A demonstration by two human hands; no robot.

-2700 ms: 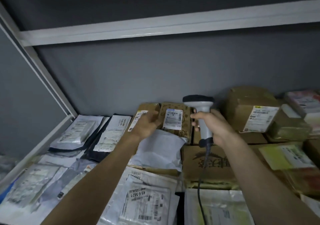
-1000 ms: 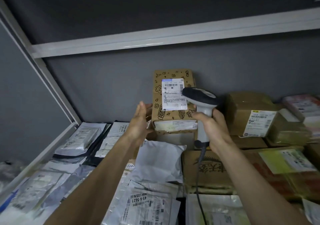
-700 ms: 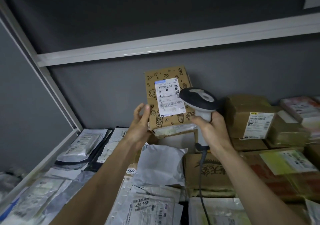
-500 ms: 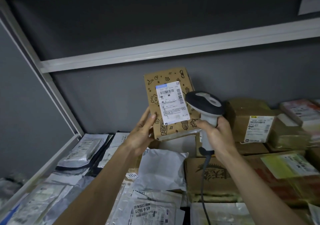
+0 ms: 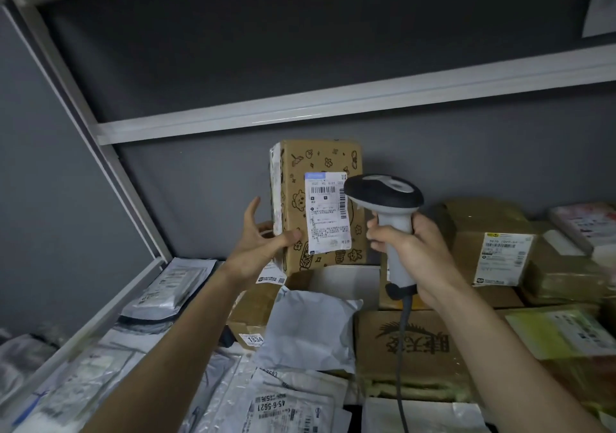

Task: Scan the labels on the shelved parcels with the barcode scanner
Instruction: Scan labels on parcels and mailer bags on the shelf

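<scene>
Many plastic mailers (image 5: 293,409) and brown boxes (image 5: 413,349) crowd the shelf nearest the camera. Above them the left hand (image 5: 263,249) holds a printed cardboard parcel (image 5: 320,205) upright, thumb on its front and fingers behind, clear of the pile. The right hand (image 5: 413,249) grips the handle of the barcode scanner (image 5: 386,205), its dark head just beside the parcel's white label (image 5: 328,212), with the grey back wall (image 5: 466,152) behind.

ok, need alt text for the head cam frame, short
A person's left hand holds a doodle-printed cardboard box upright, label facing the camera, while the right hand grips a corded barcode scanner aimed at it. Below, a grey shelf is crowded with mailer bags and cardboard parcels.
</scene>
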